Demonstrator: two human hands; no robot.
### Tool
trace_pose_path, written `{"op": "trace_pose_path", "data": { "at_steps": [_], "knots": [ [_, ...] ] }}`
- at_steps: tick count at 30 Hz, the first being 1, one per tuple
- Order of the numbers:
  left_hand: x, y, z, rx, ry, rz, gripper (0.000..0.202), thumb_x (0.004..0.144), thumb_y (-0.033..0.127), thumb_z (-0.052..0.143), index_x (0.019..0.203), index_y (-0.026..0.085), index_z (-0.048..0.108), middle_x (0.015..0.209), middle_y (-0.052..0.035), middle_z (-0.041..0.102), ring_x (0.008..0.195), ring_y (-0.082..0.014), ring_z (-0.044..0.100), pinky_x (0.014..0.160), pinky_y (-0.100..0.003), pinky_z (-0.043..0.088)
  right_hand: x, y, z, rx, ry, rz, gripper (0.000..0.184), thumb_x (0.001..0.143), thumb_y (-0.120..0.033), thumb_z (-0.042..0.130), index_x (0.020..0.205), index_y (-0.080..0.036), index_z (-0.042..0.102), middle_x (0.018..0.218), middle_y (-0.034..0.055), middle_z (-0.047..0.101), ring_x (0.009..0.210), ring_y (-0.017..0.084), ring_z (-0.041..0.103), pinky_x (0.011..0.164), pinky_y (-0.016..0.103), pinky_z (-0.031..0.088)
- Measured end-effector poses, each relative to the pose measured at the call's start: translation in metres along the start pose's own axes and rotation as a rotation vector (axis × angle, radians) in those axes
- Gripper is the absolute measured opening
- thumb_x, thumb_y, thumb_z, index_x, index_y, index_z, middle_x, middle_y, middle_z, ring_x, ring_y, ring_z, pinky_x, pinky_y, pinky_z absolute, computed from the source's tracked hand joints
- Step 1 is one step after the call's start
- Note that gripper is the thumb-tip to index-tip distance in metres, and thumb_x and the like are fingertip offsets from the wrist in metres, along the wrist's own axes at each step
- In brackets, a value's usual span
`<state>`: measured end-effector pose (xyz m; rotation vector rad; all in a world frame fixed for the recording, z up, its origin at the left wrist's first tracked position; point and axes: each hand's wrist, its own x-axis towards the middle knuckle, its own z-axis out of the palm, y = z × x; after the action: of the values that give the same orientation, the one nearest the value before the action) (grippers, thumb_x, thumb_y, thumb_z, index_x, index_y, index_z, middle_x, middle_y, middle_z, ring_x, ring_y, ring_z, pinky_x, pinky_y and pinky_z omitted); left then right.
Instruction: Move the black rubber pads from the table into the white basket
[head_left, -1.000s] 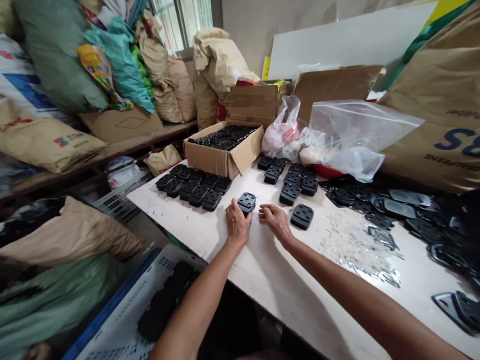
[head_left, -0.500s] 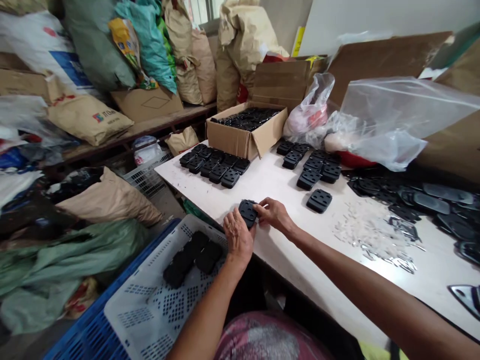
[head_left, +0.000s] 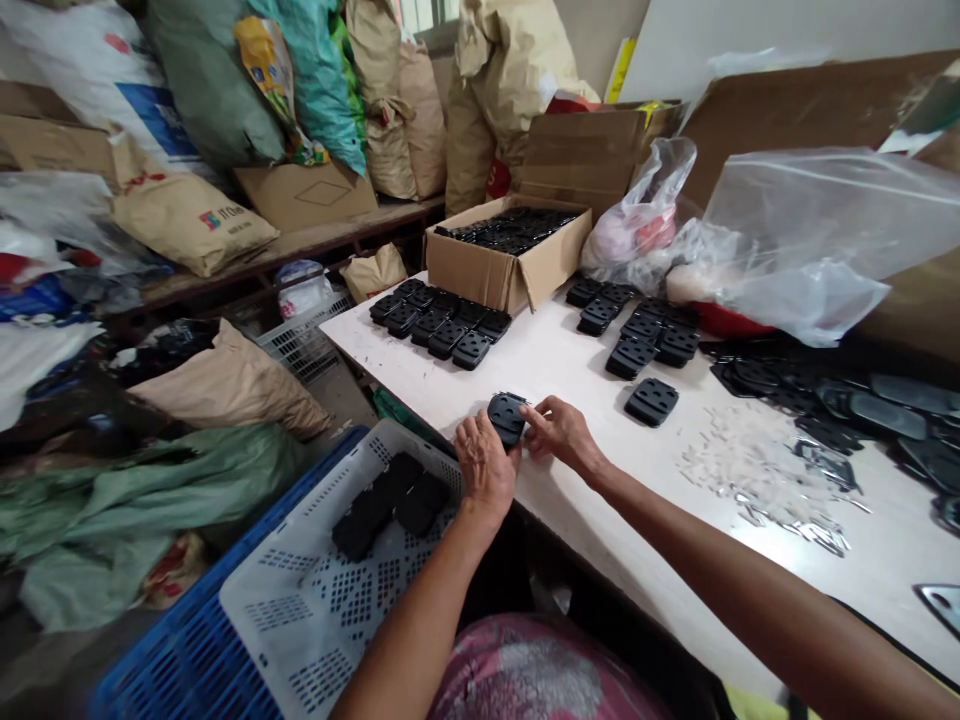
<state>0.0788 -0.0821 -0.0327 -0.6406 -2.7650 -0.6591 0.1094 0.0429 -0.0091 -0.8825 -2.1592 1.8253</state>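
Both my hands hold a small stack of black perforated plastic plates (head_left: 506,415) at the near left edge of the white table (head_left: 570,490). My left hand (head_left: 486,468) grips it from below and the left. My right hand (head_left: 559,435) pinches its right side. Just below the table edge stands a white perforated crate (head_left: 337,600) with a few black plates (head_left: 390,500) lying in it. More plates sit in rows on the table (head_left: 442,325) and in stacks further right (head_left: 637,340).
An open cardboard box (head_left: 510,265) full of black parts stands at the table's far edge. Clear plastic bags (head_left: 787,240) lie behind the stacks. Flat black pieces (head_left: 847,390) and white scraps (head_left: 750,470) cover the right side. A blue crate (head_left: 172,650), sacks and boxes crowd the left.
My hands drew the stack of plates from further in on the table back to its near edge. The view dropped and turned left, bringing the white crate into sight.
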Motion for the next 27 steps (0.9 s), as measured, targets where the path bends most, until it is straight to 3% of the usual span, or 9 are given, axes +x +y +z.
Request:
{"op": "trace_pose_path", "data": {
  "at_steps": [4,8,13,15,17,19,22,27],
  "knots": [
    [-0.001,0.002,-0.004,0.007,-0.030,0.002,0.059,0.080,0.031,0.069,0.130,0.009,0.047,0.117,-0.0177,0.057,0.112,-0.0322,0.051,0.097,-0.046,0.042,0.001,-0.002,0.004,-0.036,-0.034,0.051,0.021,0.088,-0.027,0.063,0.071,-0.019,0.051,0.048,0.0006,0.063,0.039,0.017,0.062,0.038,0.026,0.052],
    [-0.002,0.002,-0.008,-0.016,-0.080,-0.002,0.061,0.078,0.027,0.070,0.131,0.009,0.047,0.119,-0.0179,0.056,0.114,-0.0329,0.051,0.098,-0.045,0.042,0.004,-0.004,0.004,-0.074,-0.049,0.060,0.020,0.089,-0.025,0.059,0.071,-0.019,0.052,0.044,-0.0004,0.060,0.039,0.018,0.062,0.039,0.026,0.052],
    [0.013,-0.013,-0.020,-0.149,-0.241,0.018,0.081,0.074,0.040,0.075,0.139,0.006,0.040,0.127,-0.0233,0.055,0.121,-0.0354,0.050,0.100,-0.044,0.040,-0.002,-0.009,-0.007,-0.026,-0.085,0.047,0.014,0.088,-0.024,0.062,0.078,-0.017,0.055,0.053,0.0007,0.064,0.045,0.015,0.063,0.044,0.024,0.054],
    [0.028,-0.021,-0.026,-0.226,-0.314,0.014,0.068,0.083,0.046,0.064,0.135,0.006,0.045,0.124,-0.0224,0.058,0.118,-0.0316,0.054,0.097,-0.038,0.042,-0.002,-0.010,-0.008,-0.070,-0.063,0.021,0.014,0.088,-0.027,0.062,0.080,-0.017,0.056,0.057,0.0014,0.066,0.047,0.014,0.063,0.046,0.024,0.053],
    [0.044,-0.025,-0.032,-0.258,-0.379,0.045,0.043,0.095,0.040,0.045,0.122,0.010,0.057,0.114,-0.0187,0.065,0.109,-0.0256,0.060,0.092,-0.033,0.043,-0.001,-0.012,-0.007,-0.174,-0.026,-0.017,0.014,0.088,-0.028,0.061,0.081,-0.017,0.056,0.056,0.0011,0.065,0.048,0.015,0.063,0.048,0.024,0.051],
    [0.055,-0.024,-0.035,-0.227,-0.429,0.086,0.038,0.099,0.033,0.035,0.104,0.012,0.066,0.102,-0.0159,0.069,0.099,-0.0222,0.063,0.087,-0.030,0.042,0.001,-0.014,-0.004,-0.299,0.016,-0.057,0.013,0.087,-0.028,0.061,0.081,-0.017,0.057,0.052,-0.0006,0.063,0.050,0.015,0.063,0.052,0.024,0.049],
    [0.057,-0.019,-0.036,-0.153,-0.413,0.098,0.033,0.097,0.032,0.042,0.093,0.013,0.069,0.095,-0.0150,0.071,0.093,-0.0218,0.064,0.082,-0.028,0.041,0.003,-0.018,0.002,-0.437,0.075,-0.103,0.010,0.084,-0.026,0.062,0.082,-0.017,0.059,0.053,-0.0011,0.063,0.056,0.016,0.063,0.058,0.024,0.046],
    [0.035,-0.022,-0.038,-0.151,-0.307,-0.002,0.029,0.093,0.035,0.051,0.091,0.012,0.069,0.089,-0.0138,0.071,0.085,-0.0210,0.064,0.078,-0.028,0.041,0.005,-0.020,0.013,-0.566,0.099,-0.179,0.007,0.079,-0.022,0.066,0.080,-0.016,0.063,0.075,0.0044,0.069,0.071,0.017,0.063,0.062,0.023,0.043]
  ]
}}
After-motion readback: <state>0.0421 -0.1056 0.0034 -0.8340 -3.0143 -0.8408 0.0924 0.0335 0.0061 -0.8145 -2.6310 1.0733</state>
